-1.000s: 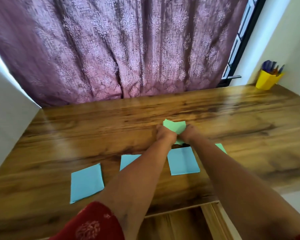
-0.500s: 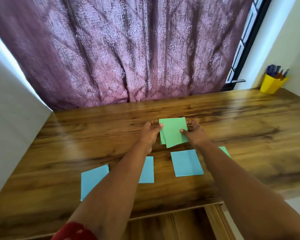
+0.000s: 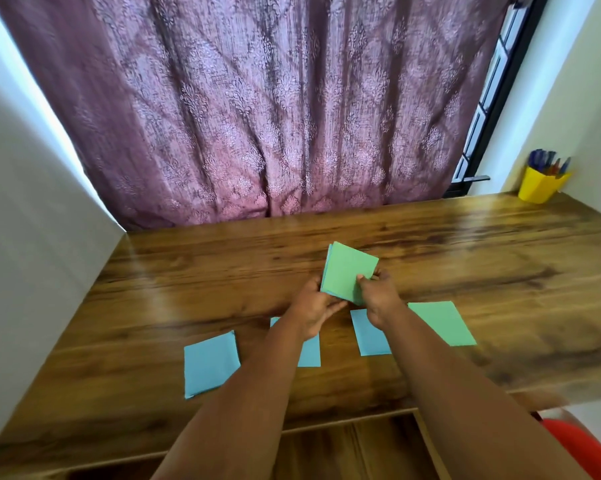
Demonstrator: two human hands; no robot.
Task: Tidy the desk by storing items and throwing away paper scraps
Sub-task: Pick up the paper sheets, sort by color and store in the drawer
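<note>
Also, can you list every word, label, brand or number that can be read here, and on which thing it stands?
None: no readable text shows anywhere.
Paper stack held in both hands: blank.
Blue sheets and green sheet on the desk: blank.
Yellow pen cup: no label visible.

Curtain (image 3: 257, 109): dusty mauve-purple, woven floral and diamond motif, darker in the folds.
Desk (image 3: 482, 271): glossy brown wood grain, dark streaks, pale glare patches.
Held paper stack (image 3: 347, 270): green top sheet, thin blue edge showing at its left side.
Loose sheet, right (image 3: 443, 322): green, plain.
Loose sheets, near edge (image 3: 209, 363): three, light blue, plain.
Pen cup (image 3: 540, 188): bright yellow; pens inside mostly blue, some red-orange.
Walls (image 3: 25, 220): white to cream.
Window frame (image 3: 489, 109): black.
Object, lower right corner (image 3: 583, 445): red-orange.
</note>
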